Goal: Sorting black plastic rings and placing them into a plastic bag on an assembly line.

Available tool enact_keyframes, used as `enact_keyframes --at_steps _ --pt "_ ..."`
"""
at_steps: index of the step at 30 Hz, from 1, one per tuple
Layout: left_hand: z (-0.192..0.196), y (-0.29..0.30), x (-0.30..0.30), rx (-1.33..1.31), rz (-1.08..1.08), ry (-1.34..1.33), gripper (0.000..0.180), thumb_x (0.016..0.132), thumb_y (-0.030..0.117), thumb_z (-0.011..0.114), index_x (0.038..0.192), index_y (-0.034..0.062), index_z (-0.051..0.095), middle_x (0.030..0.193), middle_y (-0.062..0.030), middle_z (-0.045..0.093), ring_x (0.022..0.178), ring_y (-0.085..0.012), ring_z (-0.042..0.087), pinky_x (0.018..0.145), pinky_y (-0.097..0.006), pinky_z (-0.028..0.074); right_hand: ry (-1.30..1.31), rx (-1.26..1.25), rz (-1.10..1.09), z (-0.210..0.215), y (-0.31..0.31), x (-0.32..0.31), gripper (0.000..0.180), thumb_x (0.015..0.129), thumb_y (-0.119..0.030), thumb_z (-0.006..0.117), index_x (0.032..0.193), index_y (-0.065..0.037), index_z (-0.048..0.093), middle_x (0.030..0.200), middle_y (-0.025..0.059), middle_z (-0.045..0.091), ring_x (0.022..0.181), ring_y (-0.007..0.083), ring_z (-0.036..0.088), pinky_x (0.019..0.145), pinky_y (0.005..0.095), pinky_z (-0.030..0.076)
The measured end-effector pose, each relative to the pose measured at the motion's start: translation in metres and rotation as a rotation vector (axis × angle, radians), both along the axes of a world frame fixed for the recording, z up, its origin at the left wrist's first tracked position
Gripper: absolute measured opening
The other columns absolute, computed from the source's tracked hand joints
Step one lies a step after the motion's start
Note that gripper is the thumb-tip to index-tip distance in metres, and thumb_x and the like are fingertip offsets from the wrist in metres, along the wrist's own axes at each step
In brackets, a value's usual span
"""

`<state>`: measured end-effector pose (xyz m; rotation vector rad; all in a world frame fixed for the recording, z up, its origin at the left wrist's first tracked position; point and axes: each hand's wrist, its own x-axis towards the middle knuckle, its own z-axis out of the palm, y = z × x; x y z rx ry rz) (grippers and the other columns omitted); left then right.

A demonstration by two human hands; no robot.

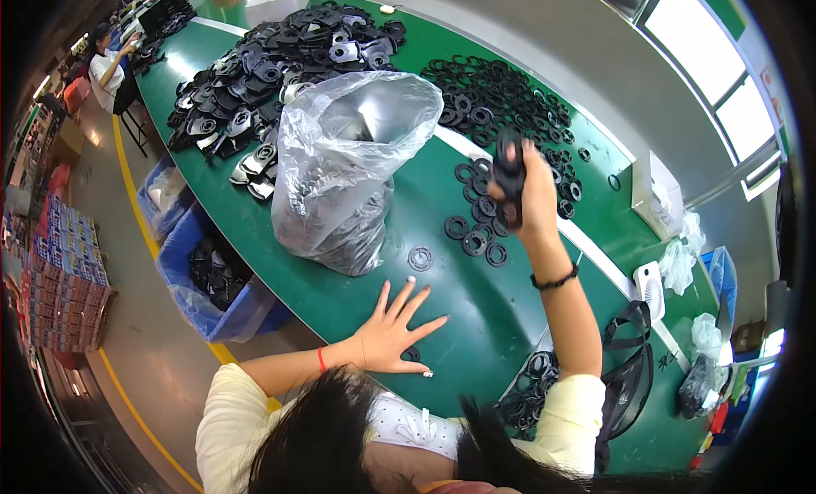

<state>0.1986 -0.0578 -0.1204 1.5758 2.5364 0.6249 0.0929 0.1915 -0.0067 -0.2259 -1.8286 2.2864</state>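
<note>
My left hand [393, 331] lies on the green table with its fingers spread and holds nothing. A black ring [411, 354] shows partly beside its thumb, and a thin, pale-looking ring [421, 258] lies just past its fingertips. Farther off to the right, my right hand [535, 192] is closed around a bunch of black plastic rings [510, 178], blurred in part. Beneath and left of that hand lie several loose black rings [474, 242]. A large clear plastic bag [331, 179] with dark contents stands open beyond my left hand.
Behind the bag rises a heap of black and silver parts [246, 86]. Black rings [501, 90] are piled to its right. A white box [654, 192], small white fan [649, 290] and black mesh bag [631, 392] line the right. Blue bins [223, 320] stand below the left edge.
</note>
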Motion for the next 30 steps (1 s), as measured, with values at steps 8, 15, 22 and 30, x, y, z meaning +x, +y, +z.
enact_keyframes --at_steps 8,15,22,30 --pt "-0.038 0.006 -0.013 0.314 -0.014 0.019 0.037 0.080 0.025 0.073 0.114 0.0127 0.064 0.118 -0.0089 0.053 0.114 -0.0272 0.048 0.094 -0.045 0.037 0.402 0.237 0.309 0.092 -0.106 -0.101 0.033 0.097 -0.029 0.044 0.084 -0.004 0.061 0.067 0.0012 0.054 0.060 0.0084 0.051 0.051 0.0272 0.045" --pt "-0.011 -0.006 -0.004 0.224 0.121 -0.009 0.055 0.075 0.035 0.076 0.122 0.0125 0.058 0.123 -0.0121 0.048 0.117 -0.0324 0.043 0.094 -0.049 0.033 0.175 1.589 0.749 0.031 -0.129 -0.144 0.033 0.090 -0.031 0.056 0.103 -0.004 0.070 0.104 0.0237 0.066 0.101 0.0406 0.062 0.087 0.0458 0.050" --pt "-0.031 -0.006 -0.014 0.280 0.097 0.103 0.028 0.077 0.019 0.072 0.100 0.0098 0.059 0.091 -0.0073 0.050 0.088 -0.0274 0.049 0.075 -0.038 0.044 0.603 1.247 0.631 0.034 -0.101 -0.124 0.025 0.089 -0.021 0.057 0.107 -0.006 0.067 0.103 0.0181 0.067 0.098 0.0362 0.062 0.087 0.0443 0.049" --pt "-0.024 -0.002 -0.025 0.303 -0.017 0.021 0.028 0.077 0.021 0.074 0.093 0.0063 0.057 0.083 -0.0082 0.049 0.078 -0.0275 0.048 0.070 -0.038 0.042 0.484 1.409 -0.030 -0.045 0.055 -0.059 0.033 0.088 -0.033 0.064 0.114 -0.012 0.061 0.114 0.0109 0.058 0.109 0.0288 0.052 0.093 0.0421 0.041"
